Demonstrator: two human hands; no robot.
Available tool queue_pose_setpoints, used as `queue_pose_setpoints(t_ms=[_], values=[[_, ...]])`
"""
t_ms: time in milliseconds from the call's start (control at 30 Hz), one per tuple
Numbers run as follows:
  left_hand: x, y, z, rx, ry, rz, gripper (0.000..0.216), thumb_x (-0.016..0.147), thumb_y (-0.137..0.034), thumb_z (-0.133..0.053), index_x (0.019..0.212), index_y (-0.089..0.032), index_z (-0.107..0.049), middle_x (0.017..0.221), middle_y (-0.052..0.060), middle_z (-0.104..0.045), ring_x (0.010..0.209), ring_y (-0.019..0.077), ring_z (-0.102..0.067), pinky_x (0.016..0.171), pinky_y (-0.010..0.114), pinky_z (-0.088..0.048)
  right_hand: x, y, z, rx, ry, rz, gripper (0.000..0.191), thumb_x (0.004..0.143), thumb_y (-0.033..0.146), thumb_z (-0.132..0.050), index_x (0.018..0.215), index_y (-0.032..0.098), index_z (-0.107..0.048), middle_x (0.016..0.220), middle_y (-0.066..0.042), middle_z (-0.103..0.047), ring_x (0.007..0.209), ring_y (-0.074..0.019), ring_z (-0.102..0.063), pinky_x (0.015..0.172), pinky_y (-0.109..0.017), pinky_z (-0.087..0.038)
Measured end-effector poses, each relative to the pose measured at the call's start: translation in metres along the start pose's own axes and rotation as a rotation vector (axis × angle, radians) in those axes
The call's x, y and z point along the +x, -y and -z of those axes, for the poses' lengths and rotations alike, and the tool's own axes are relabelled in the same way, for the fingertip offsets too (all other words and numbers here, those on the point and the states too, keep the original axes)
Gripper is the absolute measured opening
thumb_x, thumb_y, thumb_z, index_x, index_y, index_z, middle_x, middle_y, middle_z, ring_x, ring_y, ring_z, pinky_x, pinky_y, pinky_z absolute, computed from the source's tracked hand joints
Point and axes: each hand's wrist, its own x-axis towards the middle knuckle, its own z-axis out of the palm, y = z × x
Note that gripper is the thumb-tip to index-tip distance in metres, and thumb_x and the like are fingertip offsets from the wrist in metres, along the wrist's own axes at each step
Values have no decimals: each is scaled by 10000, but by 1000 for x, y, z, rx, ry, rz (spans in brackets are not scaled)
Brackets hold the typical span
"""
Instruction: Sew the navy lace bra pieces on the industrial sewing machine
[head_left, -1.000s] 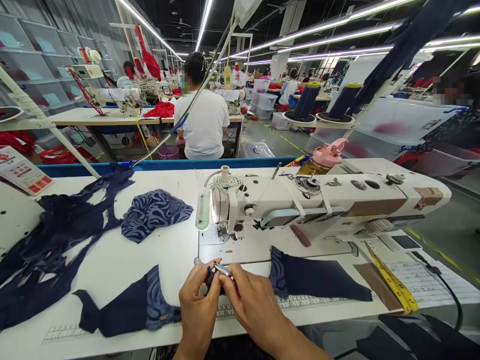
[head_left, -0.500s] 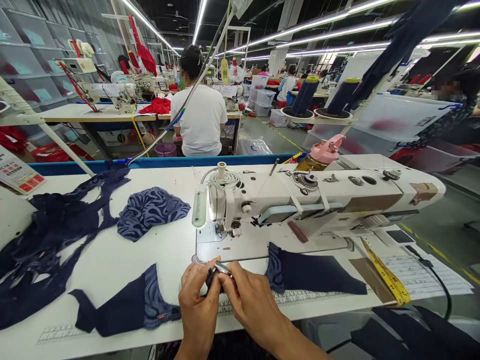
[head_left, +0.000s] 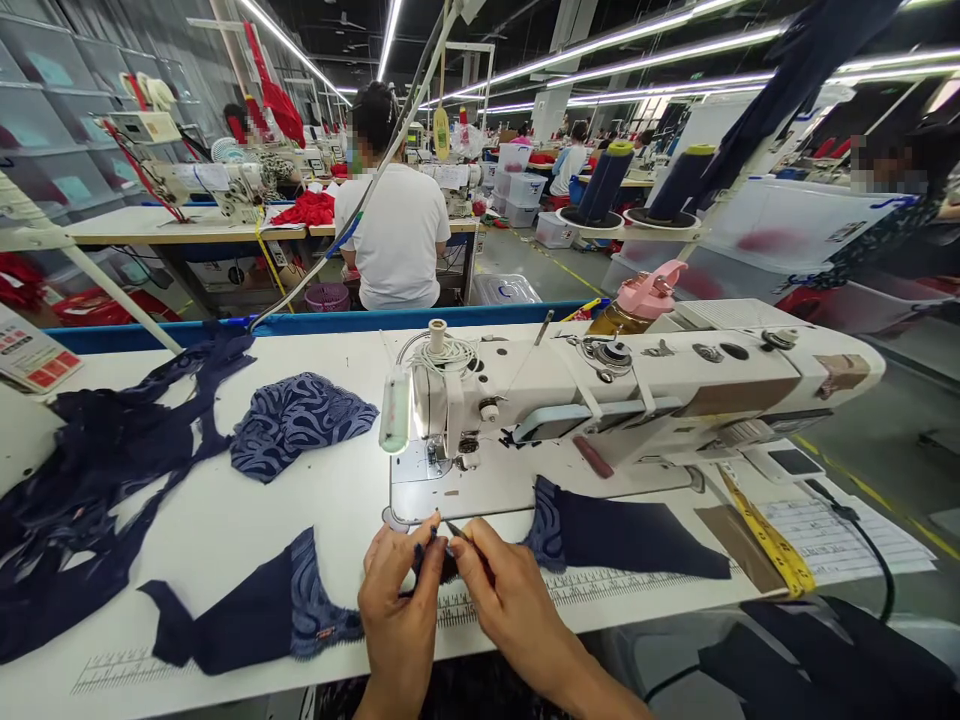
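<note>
My left hand (head_left: 397, 610) and my right hand (head_left: 510, 610) meet at the table's front edge, just before the white sewing machine (head_left: 600, 400). My left fingers pinch a small piece of navy fabric (head_left: 431, 562). My right fingers are closed on a thin metal tool (head_left: 457, 530) that touches that fabric. A navy lace garment piece (head_left: 255, 610) lies to the left of my hands. Another navy piece (head_left: 622, 545) lies to the right, on the machine bed.
A heap of navy lace (head_left: 90, 480) and a patterned blue piece (head_left: 296, 420) lie on the white table (head_left: 225, 520). A yellow tape measure (head_left: 772, 545) and a pink-capped bottle (head_left: 637, 300) sit to the right. A person in a white shirt (head_left: 394, 235) sits at the bench ahead.
My hands stay together on the small fabric piece; the metal tool in my right fingers has tipped down closer to the fabric. The view has shifted slightly.
</note>
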Motion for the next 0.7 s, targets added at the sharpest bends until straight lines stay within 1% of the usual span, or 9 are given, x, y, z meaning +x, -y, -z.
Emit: queue_pose_setpoints(t_ms=[67,167,233,300,367,467,600,700], values=[[2,-1,0,-30,14,101,199,869,-349,-668,1048,-279,-719,967,5,-706,906,176,-636,902,319,-490,2,-2,3,61,-12,-58,311,1034,423,-365,792,227,-369,609,82,-363,522,-100,-328,526,-241,-242],[4,-2,1,-50,23,207,232,835,-430,-688,978,-252,-728,905,11,-697,836,167,-620,806,282,-501,7,-3,8,131,-8,-154,316,995,486,-439,818,225,-422,626,81,-350,545,-102,-308,508,-233,-237],[5,-3,1,-54,30,246,298,817,-468,-693,1018,-252,-730,882,12,-682,788,158,-602,778,278,-500,11,-2,10,168,13,-184,271,961,482,-508,879,224,-490,645,78,-374,572,-104,-325,516,-225,-253],[5,-4,2,-57,46,257,364,808,-487,-690,1091,-260,-724,869,14,-662,763,153,-585,764,277,-499,17,0,10,213,45,-184,206,937,428,-550,942,222,-550,671,72,-415,603,-106,-352,539,-219,-280],[6,-5,2,-60,80,261,406,806,-484,-687,1150,-269,-709,845,9,-634,744,144,-566,752,270,-495,22,1,10,249,71,-180,145,907,352,-575,892,208,-577,673,67,-422,615,-104,-357,547,-217,-284],[6,-5,3,-71,135,274,450,808,-465,-688,1217,-278,-675,798,-10,-584,728,130,-545,728,246,-484,27,3,10,292,85,-192,166,852,273,-588,728,188,-517,636,70,-362,599,-97,-321,530,-220,-260],[7,-3,6,-84,186,280,484,825,-456,-675,1270,-269,-637,779,-19,-558,733,124,-550,723,234,-483,29,6,14,314,134,-190,218,819,277,-606,678,190,-464,625,72,-314,597,-96,-290,519,-226,-224],[8,-1,6,-63,239,235,498,872,-446,-629,1335,-273,-575,762,-24,-562,722,125,-557,734,247,-494,30,6,15,316,173,-177,250,803,268,-608,643,192,-432,608,75,-296,586,-93,-283,515,-228,-209]])
